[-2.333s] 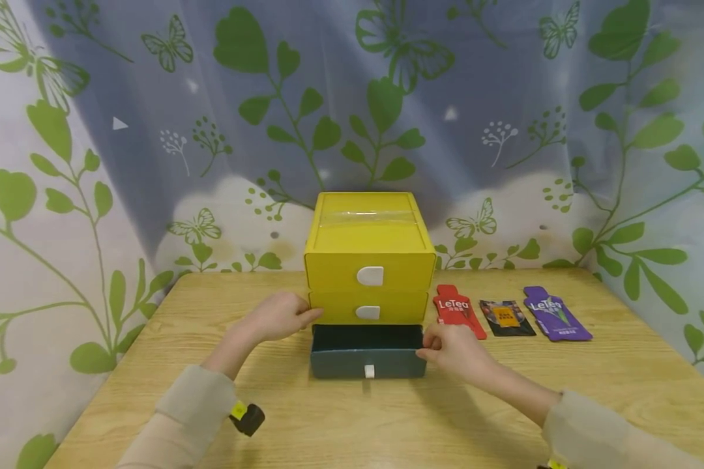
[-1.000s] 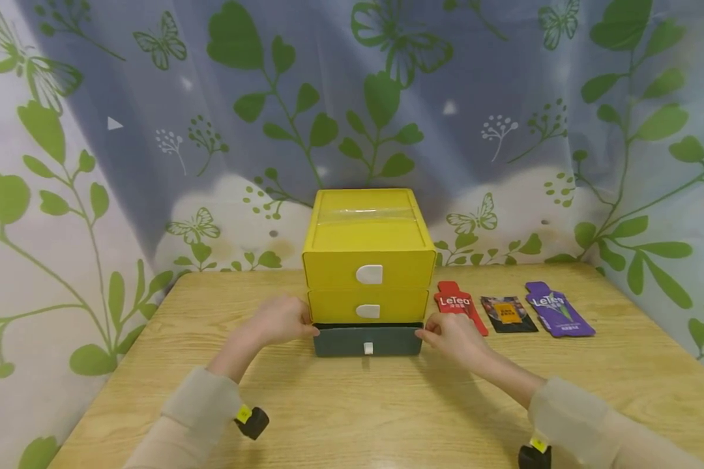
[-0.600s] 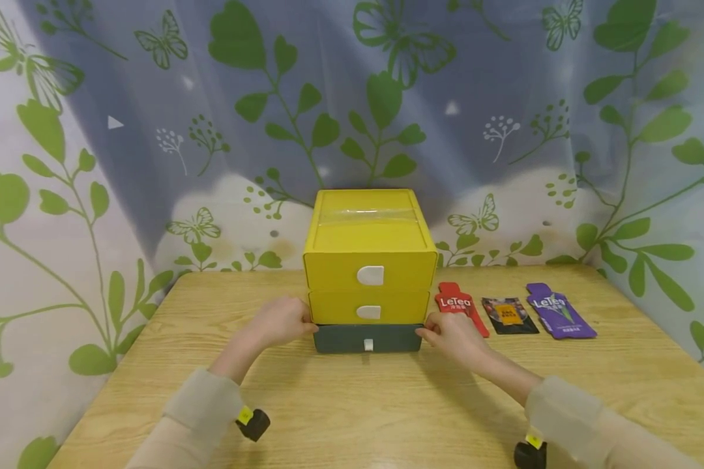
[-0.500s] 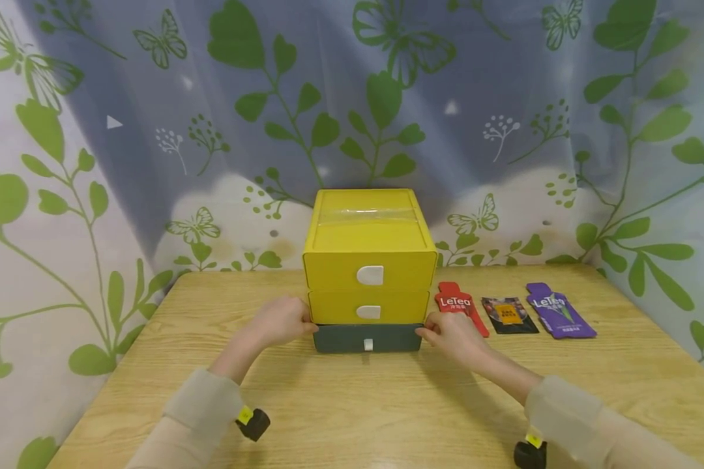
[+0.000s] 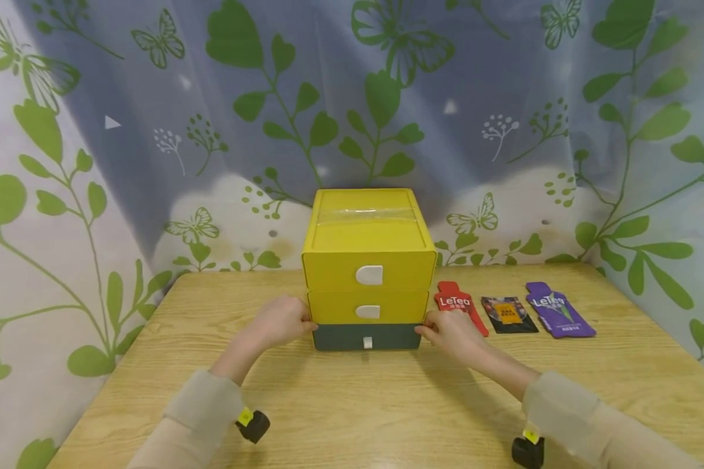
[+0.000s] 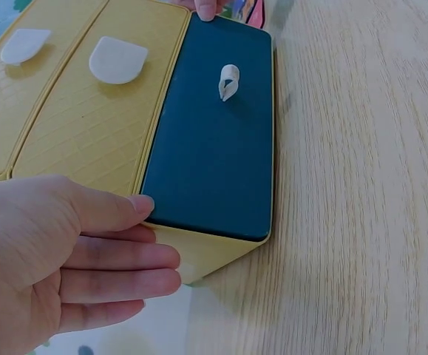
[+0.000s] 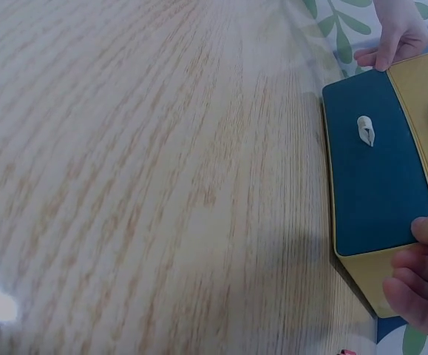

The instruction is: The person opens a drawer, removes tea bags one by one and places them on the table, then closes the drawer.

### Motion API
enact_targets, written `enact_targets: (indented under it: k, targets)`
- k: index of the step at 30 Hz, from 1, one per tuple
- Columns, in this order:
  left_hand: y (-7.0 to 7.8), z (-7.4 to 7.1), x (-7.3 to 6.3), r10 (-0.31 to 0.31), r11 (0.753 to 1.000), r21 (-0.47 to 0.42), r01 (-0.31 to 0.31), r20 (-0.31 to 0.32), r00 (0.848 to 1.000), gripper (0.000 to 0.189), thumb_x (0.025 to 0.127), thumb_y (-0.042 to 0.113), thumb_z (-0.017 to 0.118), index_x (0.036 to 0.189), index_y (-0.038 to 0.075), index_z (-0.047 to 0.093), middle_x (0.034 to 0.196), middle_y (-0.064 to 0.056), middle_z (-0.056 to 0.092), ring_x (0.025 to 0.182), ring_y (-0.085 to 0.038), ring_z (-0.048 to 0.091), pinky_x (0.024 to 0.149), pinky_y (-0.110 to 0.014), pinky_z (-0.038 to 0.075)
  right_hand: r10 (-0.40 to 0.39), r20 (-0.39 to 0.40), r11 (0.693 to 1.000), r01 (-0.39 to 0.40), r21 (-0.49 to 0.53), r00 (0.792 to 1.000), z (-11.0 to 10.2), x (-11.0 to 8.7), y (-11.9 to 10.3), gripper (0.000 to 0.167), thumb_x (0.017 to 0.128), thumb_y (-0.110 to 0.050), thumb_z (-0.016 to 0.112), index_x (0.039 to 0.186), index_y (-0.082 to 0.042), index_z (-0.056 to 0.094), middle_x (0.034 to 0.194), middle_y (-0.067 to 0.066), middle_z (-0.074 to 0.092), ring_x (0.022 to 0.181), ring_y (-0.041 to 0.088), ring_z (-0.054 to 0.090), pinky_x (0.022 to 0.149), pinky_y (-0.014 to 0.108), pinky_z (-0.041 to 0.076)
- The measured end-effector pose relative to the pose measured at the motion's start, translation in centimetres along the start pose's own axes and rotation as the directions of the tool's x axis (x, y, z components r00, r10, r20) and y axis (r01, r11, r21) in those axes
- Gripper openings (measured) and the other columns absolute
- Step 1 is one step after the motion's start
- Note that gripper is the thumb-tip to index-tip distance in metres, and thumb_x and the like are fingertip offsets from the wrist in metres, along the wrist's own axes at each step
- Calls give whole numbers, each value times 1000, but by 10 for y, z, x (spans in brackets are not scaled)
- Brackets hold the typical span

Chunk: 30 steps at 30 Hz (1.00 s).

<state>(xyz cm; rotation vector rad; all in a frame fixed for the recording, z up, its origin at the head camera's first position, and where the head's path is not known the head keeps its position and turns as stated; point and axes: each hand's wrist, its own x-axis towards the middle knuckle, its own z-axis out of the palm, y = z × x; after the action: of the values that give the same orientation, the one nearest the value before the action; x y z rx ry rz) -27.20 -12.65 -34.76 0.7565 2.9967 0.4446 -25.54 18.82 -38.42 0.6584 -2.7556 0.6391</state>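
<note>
A small yellow drawer cabinet [image 5: 366, 234] stands on the table, two yellow drawers above a dark teal bottom drawer [image 5: 340, 337]. That drawer sits flush in the cabinet, its small white pull tab [image 6: 229, 80] at the middle of its front. My left hand [image 5: 280, 322] has its thumb on the drawer front's upper left corner; its other fingers [image 6: 121, 284] extend beside the cabinet's side wall. At the upper right corner my right hand [image 5: 456, 332] presses with its thumb, the remaining fingers [image 7: 413, 303] bent loosely along the side. The drawer's inside is hidden.
Right of the cabinet lie a red LeTea packet [image 5: 454, 301], partly behind my right hand, a black packet with an orange label [image 5: 509, 315] and a purple LeTea packet [image 5: 559, 311]. A leaf-patterned curtain [image 5: 352, 117] hangs behind the wooden table [image 5: 352, 404].
The teal drawer has slid back from pulled out to flush with the cabinet. My right hand has moved slightly inward with it; my left thumb has come onto the drawer's left corner.
</note>
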Motion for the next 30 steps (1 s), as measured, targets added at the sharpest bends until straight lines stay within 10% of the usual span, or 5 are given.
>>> enact_targets:
  k: [21,30]
  targets:
    - [-2,6,-1,112,990,98,-101,-107,988,46,85,19,67,49,18,38,46,10,25,43,-5,24,44,-20,22,-87,-48,996,85,-40,995,2,0,6,19,83,-15,69,66,-11,61,54,-10,50,42,1,37,42,20,34]
    - [-6,2,-2,65,998,-7,-65,-23,998,40,83,31,68,52,15,50,46,9,33,42,-5,27,43,-21,23,-110,73,994,110,7,991,-9,-2,10,8,86,-14,65,81,-8,63,65,-7,57,53,2,49,50,22,42]
